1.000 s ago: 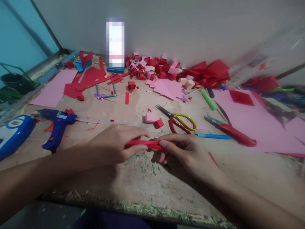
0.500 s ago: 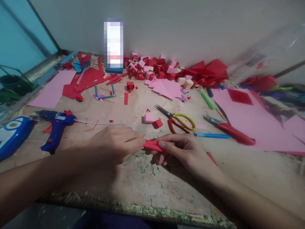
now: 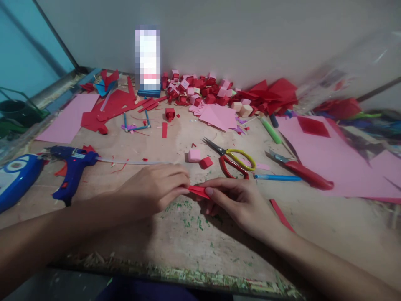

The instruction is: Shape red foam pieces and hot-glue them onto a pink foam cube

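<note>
Evidently deep in a paper-craft session, a person is working a red paper strip (image 3: 198, 191) between both hands just above the near middle of the desk (image 3: 188, 238). The left hand (image 3: 153, 188) is pinching the strip's left end, its grip pressed together, thumb against fingertips. The right hand (image 3: 238, 200) is pinching the right end in the same way, with the fingers curling under. Only a short red wedge is showing between the two hands, and the fingers are hiding whether it is being folded or pressed flat.

Judging by the spread, much is already lying finished. A heap of paper cubes (image 3: 200, 90) in red and pink is sitting against the far wall, while a pink cube (image 3: 194, 155) and a red cube (image 3: 206, 162) are resting just beyond the hands. The piece in hand appears to be at an early stage, flat rather than boxed, with its shaping and closing seemingly left to do.

Tools are waiting around it. Scissors (image 3: 233, 161) are lying open just beyond the right hand, a blue glue gun (image 3: 73, 167) is resting at the left, and a blue pen (image 3: 277, 177) and a red-handled cutter (image 3: 302, 171) are lying to the right, at the edge of a pink sheet (image 3: 328, 163). A spare red strip (image 3: 282, 215) is lying beside the right wrist.
</note>
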Tool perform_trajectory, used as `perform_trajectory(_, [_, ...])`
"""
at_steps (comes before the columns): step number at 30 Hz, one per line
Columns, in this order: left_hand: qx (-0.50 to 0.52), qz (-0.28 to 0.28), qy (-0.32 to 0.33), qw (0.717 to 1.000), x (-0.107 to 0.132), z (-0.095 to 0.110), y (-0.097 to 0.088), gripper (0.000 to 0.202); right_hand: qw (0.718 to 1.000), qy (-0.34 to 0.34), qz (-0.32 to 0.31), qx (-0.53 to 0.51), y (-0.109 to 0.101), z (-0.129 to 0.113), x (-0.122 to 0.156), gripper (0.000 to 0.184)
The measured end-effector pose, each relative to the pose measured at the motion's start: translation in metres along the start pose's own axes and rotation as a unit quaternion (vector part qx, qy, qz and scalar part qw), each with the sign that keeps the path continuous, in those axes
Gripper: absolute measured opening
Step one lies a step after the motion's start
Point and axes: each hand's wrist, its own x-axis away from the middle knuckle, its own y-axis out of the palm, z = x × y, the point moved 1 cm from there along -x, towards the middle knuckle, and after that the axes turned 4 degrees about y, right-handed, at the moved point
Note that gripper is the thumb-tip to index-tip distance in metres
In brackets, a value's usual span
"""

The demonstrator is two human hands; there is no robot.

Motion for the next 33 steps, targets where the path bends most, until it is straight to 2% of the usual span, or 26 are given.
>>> perform_trajectory(2, [0.042,-0.016,-0.027,0.999,-0.001,-0.001,0.001,0.015,1.0,-0.009,0.012,0.004,0.0,-0.001,0.0,0.02])
perform_trajectory(3, [0.035,-0.012,-0.018,0.999,-0.001,-0.001,0.002,0.015,1.0,-0.008,0.013,0.001,0.0,-0.001,0.0,0.02])
perform_trajectory(6, [-0.063,0.022,0.074,0.995,0.0,0.002,0.0,0.014,0.999,0.023,-0.037,-0.021,0.0,0.0,0.0,0.024])
perform_trajectory(9, [-0.134,0.027,0.155,0.979,0.001,0.009,-0.003,0.016,0.993,0.047,-0.102,-0.042,0.002,0.001,0.001,0.03])
perform_trajectory(17, [-0.175,0.005,0.192,0.965,0.001,0.012,-0.015,0.023,0.995,0.025,-0.081,-0.046,0.005,0.002,0.002,0.038])
perform_trajectory(22, [-0.176,-0.014,0.211,0.961,0.003,0.012,-0.016,0.026,0.993,0.045,-0.078,-0.081,0.003,0.001,0.001,0.035])
perform_trajectory(24, [-0.14,-0.01,0.189,0.972,0.004,0.013,-0.013,0.02,0.992,0.045,-0.082,-0.088,0.002,0.001,0.001,0.035])
perform_trajectory(25, [-0.113,0.0,0.159,0.981,0.004,0.013,-0.011,0.016,0.992,0.043,-0.083,-0.088,0.002,0.001,0.0,0.034])
perform_trajectory(28, [-0.024,0.031,0.025,0.999,0.002,0.011,-0.006,0.014,0.995,0.023,-0.075,-0.058,0.003,0.003,0.001,0.031])
perform_trajectory(30, [0.029,0.011,-0.03,0.999,0.0,0.007,-0.003,0.013,0.998,0.007,-0.065,-0.021,0.005,0.003,0.003,0.03])
perform_trajectory(33, [0.076,-0.036,-0.058,0.995,-0.002,0.002,-0.001,0.021,0.998,-0.005,-0.056,0.014,0.007,0.004,0.006,0.032])
